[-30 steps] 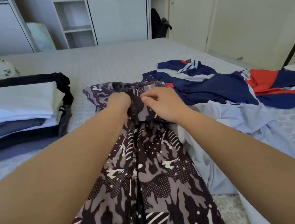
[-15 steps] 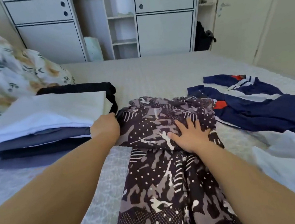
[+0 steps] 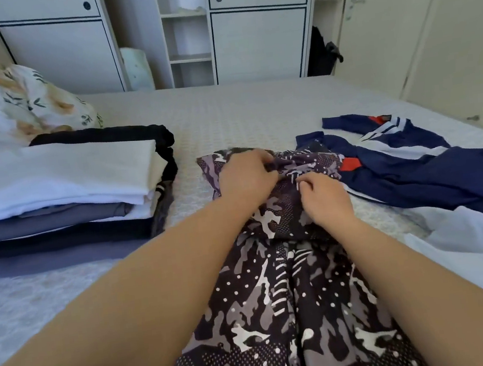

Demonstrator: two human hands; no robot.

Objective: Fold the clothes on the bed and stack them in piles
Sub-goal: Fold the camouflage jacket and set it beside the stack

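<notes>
Garment (image 3: 279, 314): dark camo-and-dot print, bunched | left grip (image 3: 246, 179), right grip (image 3: 328, 198): pinching it

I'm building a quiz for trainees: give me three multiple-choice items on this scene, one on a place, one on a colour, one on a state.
1. Where is the folded pile? A left of the hands B right of them C on the floor
2. What colour tops the pile? A red B white C green
3. What are the hands doing? A resting flat B gripping the patterned garment C holding the pillow

Answers: A, the pile lies left on the bed; B, a white piece lies uppermost; C is wrong, B: left hand and right hand curl into the fabric.
</notes>
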